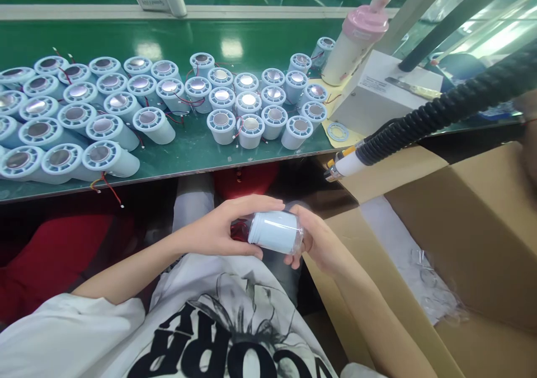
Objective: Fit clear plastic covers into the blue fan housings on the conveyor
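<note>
A light blue cylinder [274,231] lies on its side between my two hands, above my lap, with clear plastic around its right end. My left hand [229,227] curves round its left end, thumb below and fingers above, and dark red wires show inside that palm. At the right end, my right hand [314,235] grips the clear plastic with its fingers curled. Part of those fingers is hidden behind the cylinder. Several similar blue cylinders [247,103] with silvery round tops and thin wires stand on the green table [184,151] in front of me.
An open cardboard box [377,272] at the right holds clear plastic pieces [430,280]. A black ribbed hose [440,107] slants in from the upper right. Beside the cylinders stand a pink-lidded bottle [352,42] and a white box-shaped unit [369,95]. A blue ring [338,132] lies near the table edge.
</note>
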A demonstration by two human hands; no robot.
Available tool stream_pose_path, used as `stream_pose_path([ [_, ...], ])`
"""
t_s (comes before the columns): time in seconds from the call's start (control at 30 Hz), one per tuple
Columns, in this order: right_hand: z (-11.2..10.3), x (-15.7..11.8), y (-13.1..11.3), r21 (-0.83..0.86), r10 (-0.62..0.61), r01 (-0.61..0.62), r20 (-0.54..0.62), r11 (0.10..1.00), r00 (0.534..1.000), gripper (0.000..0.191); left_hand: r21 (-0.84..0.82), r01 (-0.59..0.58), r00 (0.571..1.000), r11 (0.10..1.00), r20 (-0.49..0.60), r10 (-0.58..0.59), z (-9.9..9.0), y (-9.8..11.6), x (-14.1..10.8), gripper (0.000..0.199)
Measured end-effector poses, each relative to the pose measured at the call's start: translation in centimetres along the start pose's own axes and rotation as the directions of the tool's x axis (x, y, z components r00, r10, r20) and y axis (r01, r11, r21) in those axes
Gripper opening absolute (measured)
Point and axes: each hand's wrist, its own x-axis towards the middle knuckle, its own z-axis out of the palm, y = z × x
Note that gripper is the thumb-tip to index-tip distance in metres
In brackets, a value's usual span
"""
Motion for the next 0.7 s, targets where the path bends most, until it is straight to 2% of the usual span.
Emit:
stream_pose_path([
  [0.2, 0.4, 0.3, 0.1, 0.069, 0.092, -0.098, 0.093, 0.993, 0.991, 0.058, 0.0, -0.033, 0.999, 0.999, -0.012, 0.033, -0.1, 0.1, 0.1, 0.073],
  [0.37, 0.5, 0.1, 0.1, 0.102, 0.12, -0.134, 0.126, 0.986, 0.985, 0.06, 0.004, 0.002, 1.0, 1.0, -0.014, -0.001, 0.0, 0.3, -0.2, 0.078],
  [0.47, 0.5, 0.1, 0.1, 0.075, 0.178, -0.194, 0.173, 0.978, 0.969, 0.068, 0.022, -0.023, 1.0, 0.999, -0.005, 0.023, 0.1, 0.5, -0.4, 0.067],
  [0.53, 0.6, 0.0, 0.2, 0.023, 0.198, -0.205, 0.179, 0.979, 0.964, 0.074, -0.016, 0.015, 1.0, 1.0, -0.013, -0.015, 0.2, 0.8, -0.4, 0.062],
  [0.6, 0.5, -0.1, 0.4, -0.069, 0.114, -0.108, 0.084, 0.992, 0.99, 0.068, -0.1, 0.101, 0.994, 0.99, -0.025, -0.104, 0.3, 1.1, -0.5, 0.061],
  [0.63, 0.4, -0.2, 0.6, -0.141, -0.002, 0.002, 0.002, 0.99, 1.0, 0.058, -0.15, 0.148, 0.988, 0.977, -0.028, -0.154, 0.4, 1.3, -0.6, 0.061],
  [0.67, 0.2, -0.3, 0.7, -0.241, -0.17, 0.148, -0.072, 0.959, 0.983, 0.042, -0.2, 0.19, 0.98, 0.961, -0.027, -0.2, 0.5, 1.4, -0.6, 0.061],
  [0.7, 0.0, -0.4, 0.9, -0.361, -0.367, 0.309, -0.103, 0.88, 0.924, 0.026, -0.247, 0.222, 0.972, 0.943, -0.023, -0.235, 0.6, 1.6, -0.6, 0.061],
])
